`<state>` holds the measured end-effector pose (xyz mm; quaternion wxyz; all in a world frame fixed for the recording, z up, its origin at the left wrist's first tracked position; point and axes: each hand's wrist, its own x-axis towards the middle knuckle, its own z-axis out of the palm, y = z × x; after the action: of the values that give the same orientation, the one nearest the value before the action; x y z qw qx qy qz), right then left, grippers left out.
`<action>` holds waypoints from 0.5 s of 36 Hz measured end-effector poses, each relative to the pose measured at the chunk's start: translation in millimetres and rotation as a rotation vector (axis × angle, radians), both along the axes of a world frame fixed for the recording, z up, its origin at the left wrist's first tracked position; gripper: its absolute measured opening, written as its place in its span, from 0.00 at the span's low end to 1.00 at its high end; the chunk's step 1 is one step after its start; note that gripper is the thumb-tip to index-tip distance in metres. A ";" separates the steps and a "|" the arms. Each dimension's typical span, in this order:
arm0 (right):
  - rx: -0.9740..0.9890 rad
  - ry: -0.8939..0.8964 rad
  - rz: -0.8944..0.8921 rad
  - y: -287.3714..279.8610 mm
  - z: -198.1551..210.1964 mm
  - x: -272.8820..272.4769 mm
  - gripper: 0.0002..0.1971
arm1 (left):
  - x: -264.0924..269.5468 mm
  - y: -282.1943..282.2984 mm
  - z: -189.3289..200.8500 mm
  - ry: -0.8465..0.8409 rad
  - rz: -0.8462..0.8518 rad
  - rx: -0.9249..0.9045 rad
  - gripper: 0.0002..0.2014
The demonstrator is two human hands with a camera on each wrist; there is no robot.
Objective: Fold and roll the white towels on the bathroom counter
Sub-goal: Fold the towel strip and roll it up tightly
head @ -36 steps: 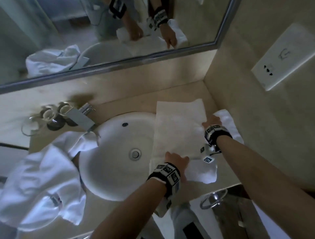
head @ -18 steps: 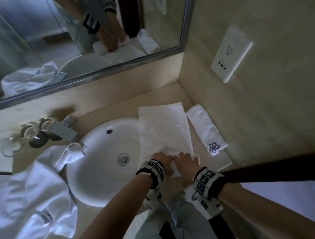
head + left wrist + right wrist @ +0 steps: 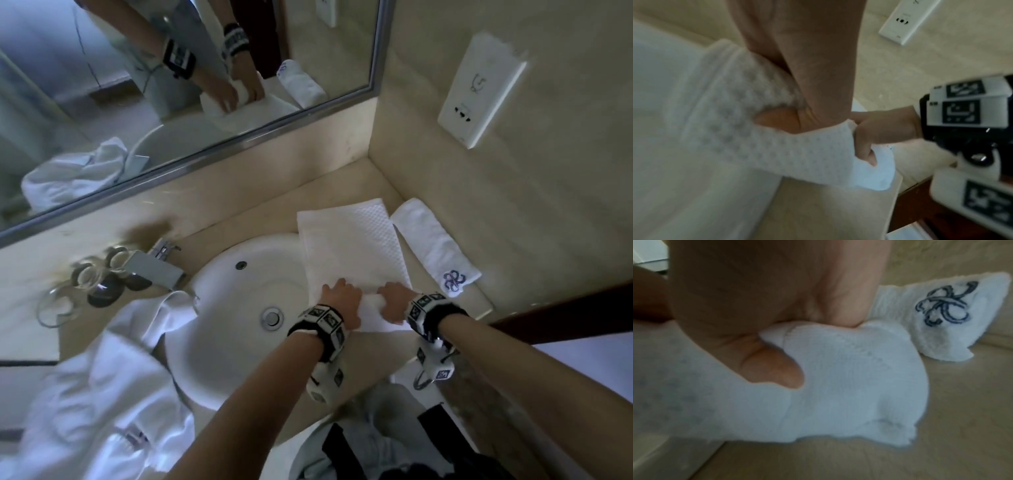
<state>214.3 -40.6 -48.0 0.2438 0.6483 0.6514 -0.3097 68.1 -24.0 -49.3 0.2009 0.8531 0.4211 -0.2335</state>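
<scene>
A long folded white towel (image 3: pixel 352 253) lies on the beige counter (image 3: pixel 476 301) right of the sink, its left edge over the sink rim. Its near end is curled up into a small roll (image 3: pixel 797 154). My left hand (image 3: pixel 339 301) and right hand (image 3: pixel 394 301) sit side by side on that roll. Each has its fingers over the top and its thumb tucked against it. In the right wrist view my right hand (image 3: pixel 766 321) grips the roll's right end (image 3: pixel 849 386). A rolled towel with a blue emblem (image 3: pixel 435 246) lies against the right wall, apart from my hands.
The white sink (image 3: pixel 239 308) is left of the towel, with a faucet (image 3: pixel 154 270) and several glasses (image 3: pixel 85 277) behind it. A heap of white cloth (image 3: pixel 85 394) covers the counter's left. A socket panel (image 3: pixel 479 89) is on the right wall. Dark wood (image 3: pixel 565 318) borders the counter's right end.
My right hand left the towel's right edge and joined the left at the near end. The near end, flat before, is now turned up into a roll.
</scene>
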 end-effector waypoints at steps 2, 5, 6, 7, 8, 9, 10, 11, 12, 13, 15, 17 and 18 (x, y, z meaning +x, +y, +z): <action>0.015 -0.035 0.010 7.5 5.3 -1.3 0.24 | 9.0 13.8 -1.3 0.009 0.041 -0.028 0.21; 0.261 -0.061 -0.054 12.5 -4.8 0.2 0.30 | 14.4 29.3 -5.4 -0.003 0.116 -0.084 0.20; 0.257 -0.033 -0.096 9.7 -7.0 4.2 0.34 | 14.5 33.8 -6.8 -0.013 0.156 -0.113 0.20; 0.320 -0.046 -0.090 4.1 -14.9 5.4 0.37 | 13.3 39.2 -8.2 -0.027 0.201 -0.137 0.20; 0.349 -0.053 -0.041 -2.1 -22.6 5.0 0.38 | 12.3 44.6 -9.3 -0.042 0.239 -0.151 0.19; 0.365 -0.056 0.004 -10.7 -29.1 5.1 0.37 | 11.1 49.2 -11.3 -0.048 0.260 -0.167 0.19; 0.422 -0.070 0.054 -16.8 -30.4 5.5 0.35 | 10.7 53.3 -11.6 -0.045 0.263 -0.177 0.18; 0.449 -0.063 0.084 -20.9 -23.9 5.1 0.38 | 10.5 57.0 -13.4 -0.039 0.258 -0.182 0.18; 0.401 -0.068 0.114 -21.2 -24.4 4.2 0.47 | 10.9 59.1 -14.8 -0.027 0.247 -0.187 0.17; 0.334 -0.066 0.159 -19.3 -23.1 5.4 0.54 | 12.2 60.4 -15.1 -0.018 0.239 -0.193 0.17; 0.292 -0.056 0.212 -9.0 -11.3 4.7 0.51 | 14.2 60.5 -14.7 0.004 0.223 -0.181 0.18; 0.288 -0.085 0.264 6.9 -3.3 4.6 0.42 | 15.3 54.2 -11.9 0.003 0.175 -0.103 0.20; 0.264 -0.085 0.272 15.6 -1.3 5.8 0.42 | 15.1 47.2 -10.7 -0.015 0.124 -0.002 0.22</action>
<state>220.1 -25.0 -49.3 0.2236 0.5932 0.7571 -0.1580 83.3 23.2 -60.0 0.2193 0.8269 0.4713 -0.2146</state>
